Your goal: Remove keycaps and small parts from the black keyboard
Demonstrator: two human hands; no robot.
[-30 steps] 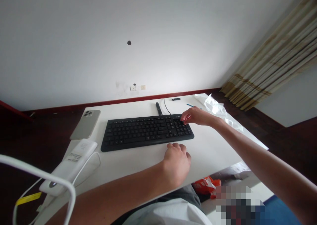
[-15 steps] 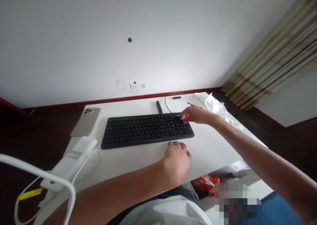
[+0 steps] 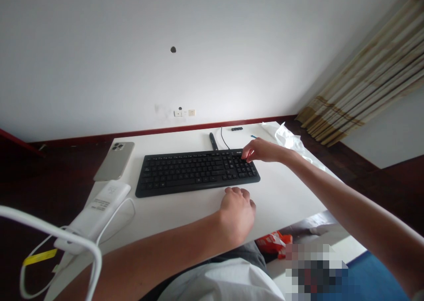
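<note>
Right grip [image 3: 263, 150] half open, curved, holding nothing; its fingertips [image 3: 247, 156] rest on the keys near the far right corner of the keyboard [image 3: 197, 173]. Left grip [image 3: 236, 212] loosely curled and empty, resting on the tabletop [image 3: 285, 195] just short of the keyboard's near edge, not touching it. Keyboard: low, matte black plastic slab with rounded corners, lying flat between the two grips and reaching well left of them. Beyond the right grip lie a blue pen [image 3: 253, 136] and crumpled, glossy white plastic film [image 3: 286, 138]. Well left of the left grip lie a phone [image 3: 114, 161] in a pale metallic finish and a white block [image 3: 102, 208] with a looped white cable [image 3: 117, 208]. Risks: the tabletop looks smooth, so sideways pressure from the right fingertips could slide the keyboard unless its feet grip, which are hidden here. A stray press could also land on the wrong key. The left forearm [image 3: 165, 243] passes near the cable; a snag could drag the block toward the tabletop edge, and the phone also sits close to that edge.
</note>
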